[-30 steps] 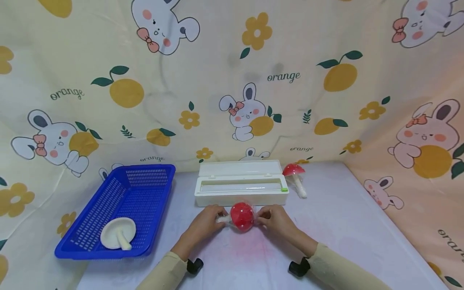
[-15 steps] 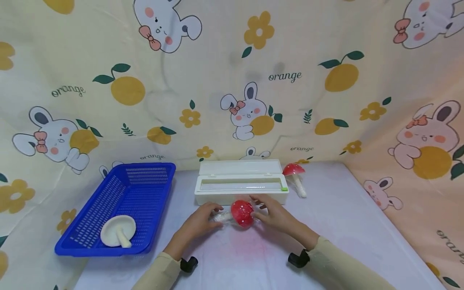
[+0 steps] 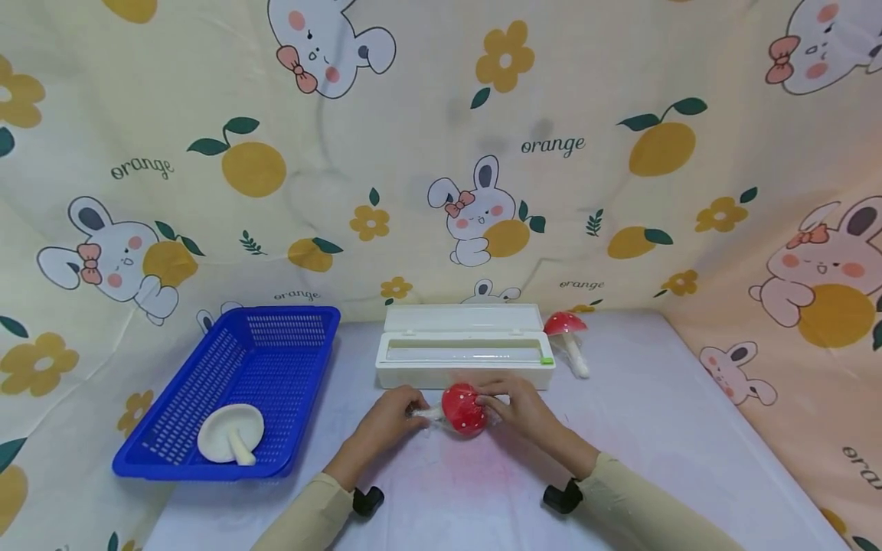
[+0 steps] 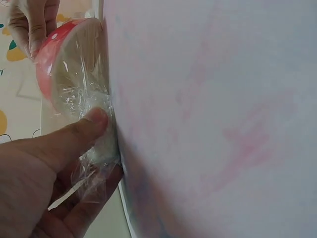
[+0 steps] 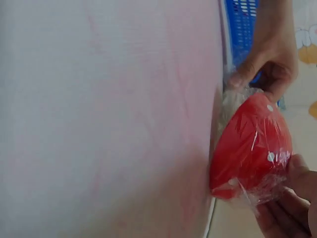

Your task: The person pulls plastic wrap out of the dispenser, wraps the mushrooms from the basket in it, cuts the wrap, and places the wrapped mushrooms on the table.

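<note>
A toy mushroom [image 3: 465,410] with a red, white-dotted cap lies on the table in front of the white box, wrapped in clear film. My left hand [image 3: 390,419] pinches its wrapped stem [image 4: 103,134] between thumb and fingers; loose film bunches at the stem's end in the left wrist view. On the other side, my right hand [image 3: 522,412] holds the cap [image 5: 255,148], thumb and fingers at its film-covered top. The film [image 5: 262,191] is crumpled beside those right fingers.
A white cling film dispenser [image 3: 465,375] stands behind the hands, lid raised. Another wrapped red mushroom [image 3: 569,343] lies to its right. At left, a blue basket [image 3: 303,413] holds an unwrapped white mushroom [image 3: 230,433]. A patterned cloth [image 3: 310,176] hangs behind.
My right hand has shifted from the film beside the cap onto the cap itself. My left hand loosened at the stem, then closed on it again. The head view has turned slightly.
</note>
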Motion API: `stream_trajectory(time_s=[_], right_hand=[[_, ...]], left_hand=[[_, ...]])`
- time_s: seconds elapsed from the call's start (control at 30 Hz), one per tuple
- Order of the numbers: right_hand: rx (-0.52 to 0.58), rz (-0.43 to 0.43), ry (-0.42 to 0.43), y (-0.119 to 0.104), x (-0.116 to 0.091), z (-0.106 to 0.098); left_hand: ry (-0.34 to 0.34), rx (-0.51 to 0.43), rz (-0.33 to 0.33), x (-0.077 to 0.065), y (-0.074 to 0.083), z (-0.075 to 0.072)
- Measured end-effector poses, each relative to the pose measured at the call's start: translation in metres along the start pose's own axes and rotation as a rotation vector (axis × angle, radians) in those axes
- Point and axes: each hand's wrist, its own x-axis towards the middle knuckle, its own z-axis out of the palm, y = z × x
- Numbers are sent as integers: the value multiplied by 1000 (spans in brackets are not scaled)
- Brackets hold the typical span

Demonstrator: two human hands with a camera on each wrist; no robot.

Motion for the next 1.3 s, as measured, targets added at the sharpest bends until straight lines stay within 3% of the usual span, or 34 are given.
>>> stream_trajectory(time_s=[0.2,0.5,0.7,0.87,1.1,1.3], right_hand=[[12,-19,-53,-4,0,0],[63,-46,-217,-7,8,-6],[101,-58,-313,-8,11,-5],[75,-35,-311,-6,8,0],[79,11,-305,-7,7,2],[133,53,-258,-6,-5,-2]], left_hand=[[-10,-13,-16,2,0,0],[-78,-54,41,-2,-4,-7],[-87,-59,35,-4,-8,-8],[-54,-21,63,-3,-7,-8],[-58,-23,23,-2,-6,-8],[-51,-84,17,-8,-7,-9]])
